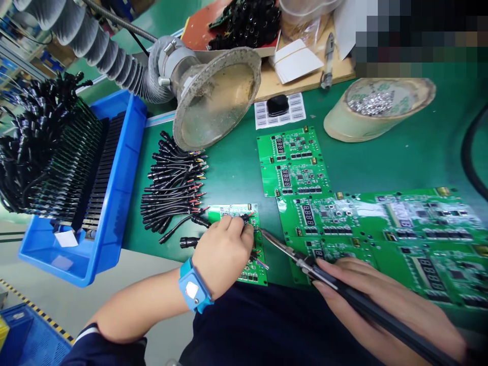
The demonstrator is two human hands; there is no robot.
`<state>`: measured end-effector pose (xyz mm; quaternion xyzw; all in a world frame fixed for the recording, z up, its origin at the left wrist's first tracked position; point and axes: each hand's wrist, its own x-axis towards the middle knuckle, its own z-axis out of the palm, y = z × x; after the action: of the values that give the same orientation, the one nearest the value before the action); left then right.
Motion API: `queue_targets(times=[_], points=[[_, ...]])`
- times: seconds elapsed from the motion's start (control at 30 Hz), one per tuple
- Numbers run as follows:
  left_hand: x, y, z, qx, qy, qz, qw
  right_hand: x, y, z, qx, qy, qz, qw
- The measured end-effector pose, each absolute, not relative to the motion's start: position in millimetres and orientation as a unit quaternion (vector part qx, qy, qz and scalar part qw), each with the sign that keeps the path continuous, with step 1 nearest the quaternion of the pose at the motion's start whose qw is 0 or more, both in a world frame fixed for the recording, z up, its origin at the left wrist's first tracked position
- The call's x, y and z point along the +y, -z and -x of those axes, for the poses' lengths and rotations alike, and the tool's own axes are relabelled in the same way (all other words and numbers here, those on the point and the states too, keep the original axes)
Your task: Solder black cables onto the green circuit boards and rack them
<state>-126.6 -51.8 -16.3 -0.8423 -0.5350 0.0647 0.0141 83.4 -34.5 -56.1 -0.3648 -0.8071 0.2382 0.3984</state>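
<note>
Holding soldering iron (303,262), tip (263,233) near board (259,276)

Head-worn view, facing forward and down, close, pixelated corner unclear

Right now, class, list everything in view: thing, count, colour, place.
Table: one, green, centre
Blue bin: one, blue, left
Wired boards: many, green and black, in bin
Crate: one, blue, lower left
Loose cables: many, black, left centre
Fume hood: one, grey, upper middle
Hose: one, grey, upper left
Black parts: many, black, on a red tray
Cards: one stack, white, upper right
Pen-like tool: one, grey, beside cards
Label sheet: one, white, below cards
Black item: one, black, on label sheet
Pot: one, beige, upper right
Circuit boards: several, green, right
Work board: one, green, lower centre
Soldering iron: one, black, lower right
Left hand: one, blue wrist strap, over work board
Right hand: one, holding iron
</note>
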Motion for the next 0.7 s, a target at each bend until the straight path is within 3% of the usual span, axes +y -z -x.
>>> queue_targets(times=[0.37, 0.7], points=[[-43, 11, 119, -0.529, -0.088, 0.844, 0.019, -36, 58, -86, -0.808, -0.244, 0.353, 0.404], [-43, 11, 123, -0.518, -0.081, 0.851, 0.025, -54, 79, -105, -0.745, -0.264, 0.447, 0.418]])
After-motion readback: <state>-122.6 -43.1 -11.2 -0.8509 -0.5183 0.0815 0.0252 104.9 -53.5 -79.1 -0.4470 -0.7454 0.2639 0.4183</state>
